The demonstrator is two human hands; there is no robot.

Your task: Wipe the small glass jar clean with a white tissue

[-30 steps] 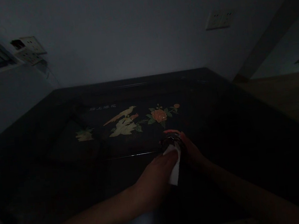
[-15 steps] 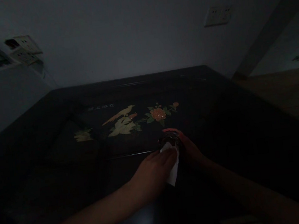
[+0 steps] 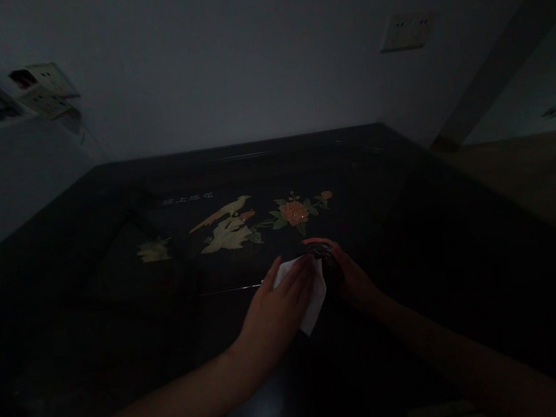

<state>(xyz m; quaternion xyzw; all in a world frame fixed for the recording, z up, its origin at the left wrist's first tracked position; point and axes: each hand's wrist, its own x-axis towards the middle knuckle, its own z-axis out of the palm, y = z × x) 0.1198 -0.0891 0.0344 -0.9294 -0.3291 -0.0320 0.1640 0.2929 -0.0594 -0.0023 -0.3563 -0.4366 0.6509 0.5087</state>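
The scene is very dark. My left hand (image 3: 274, 309) presses a white tissue (image 3: 308, 295) with its fingers stretched out over it, against the left side of a small dark round object (image 3: 324, 257), maybe a glass or jar. My right hand (image 3: 351, 277) is curled round that object from the right and holds it on the black lacquered table (image 3: 410, 220). Most of the object is hidden by the two hands.
The table top bears an inlaid picture of birds and an orange flower (image 3: 294, 213) just beyond my hands. A pale wall stands behind the table, with sockets (image 3: 406, 31) at upper right and more sockets (image 3: 43, 88) at upper left. Wooden floor (image 3: 545, 178) lies to the right.
My left hand has slid a little left and up with the tissue, and its fingers have spread flatter, so more of the tissue shows. My right hand stays on the round object.
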